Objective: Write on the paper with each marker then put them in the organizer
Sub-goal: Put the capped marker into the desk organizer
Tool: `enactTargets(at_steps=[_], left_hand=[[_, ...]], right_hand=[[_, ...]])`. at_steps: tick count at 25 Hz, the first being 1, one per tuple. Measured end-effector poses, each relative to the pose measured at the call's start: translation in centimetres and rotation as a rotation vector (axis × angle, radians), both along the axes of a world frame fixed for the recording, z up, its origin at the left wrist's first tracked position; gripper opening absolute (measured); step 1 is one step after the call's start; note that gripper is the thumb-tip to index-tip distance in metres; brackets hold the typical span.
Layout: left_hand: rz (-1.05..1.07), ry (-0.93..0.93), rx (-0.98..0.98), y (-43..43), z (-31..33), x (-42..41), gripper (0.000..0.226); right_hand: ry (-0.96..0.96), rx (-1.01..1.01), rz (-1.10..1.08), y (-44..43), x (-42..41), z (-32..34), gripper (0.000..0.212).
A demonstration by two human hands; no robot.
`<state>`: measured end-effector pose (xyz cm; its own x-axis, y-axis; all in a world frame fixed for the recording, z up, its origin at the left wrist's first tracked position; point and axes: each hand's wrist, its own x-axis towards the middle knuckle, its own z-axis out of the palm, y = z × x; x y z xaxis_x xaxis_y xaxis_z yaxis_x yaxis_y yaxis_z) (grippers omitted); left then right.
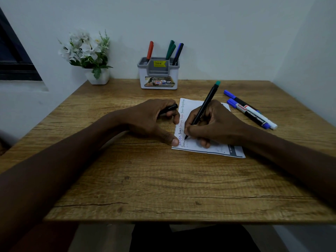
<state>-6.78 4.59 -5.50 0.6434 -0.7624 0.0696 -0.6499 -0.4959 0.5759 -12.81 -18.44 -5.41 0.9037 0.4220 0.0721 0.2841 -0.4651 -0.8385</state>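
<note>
- The flower pot (98, 77) stands at the table's (145, 179) far left corner, well apart from the work. I judge it little threat unless an arm swings wide.
- The left hand (151, 120) has its fingers curled round a black cap (170, 109), while the thumb tip presses down at the near left corner of the paper (192, 146). If the thumb lifts, the sheet could slide under the pen stroke and smear the line. The cap could also slip out and roll off.
- The organizer (159, 75) sits at the back centre, against the wall, with a red, two green and a blue marker already standing in it. Its rear slots look crowded, so a hasty drop might knock one over or tip the box.
- The green-ended marker (205, 108) is gripped by the right hand (216, 122), fingers closed round the barrel low down, with the tip on the paper beside the earlier words. Wet ink lies close under the fingers and may smudge. Stowing it uncapped would dry it out.
- Two blue-capped markers (253, 113) lie on the table just beside the paper's right edge, unwritten by the look of it. The right forearm passes near them and could sweep them off.
</note>
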Motion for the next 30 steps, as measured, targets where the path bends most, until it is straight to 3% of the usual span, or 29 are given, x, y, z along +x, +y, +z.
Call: enactTargets(at_steps=[17, 21, 23, 27, 30], left_hand=[[0.005, -0.017, 0.035, 0.1, 0.0, 0.2, 0.062], [0.075, 0.033, 0.024, -0.1, 0.0, 0.0, 0.049], [0.159, 0.055, -0.049, -0.1, -0.2, 0.0, 0.043], [0.218, -0.113, -0.118, -0.1, -0.4, -0.3, 0.030], [0.219, -0.244, -0.166, -0.4, -0.6, -0.3, 0.017]], right_hand=[[0.010, 0.023, -0.016, -0.1, 0.3, -0.3, 0.008], [0.040, 0.264, -0.045, -0.1, 1.0, 0.2, 0.004], [0.057, 0.393, -0.081, -0.2, 1.6, 0.3, 0.011], [-0.093, 0.357, -0.188, -0.5, 2.2, -0.2, 0.024], [-0.010, 0.544, -0.250, -0.6, 2.7, -0.1, 0.019]])
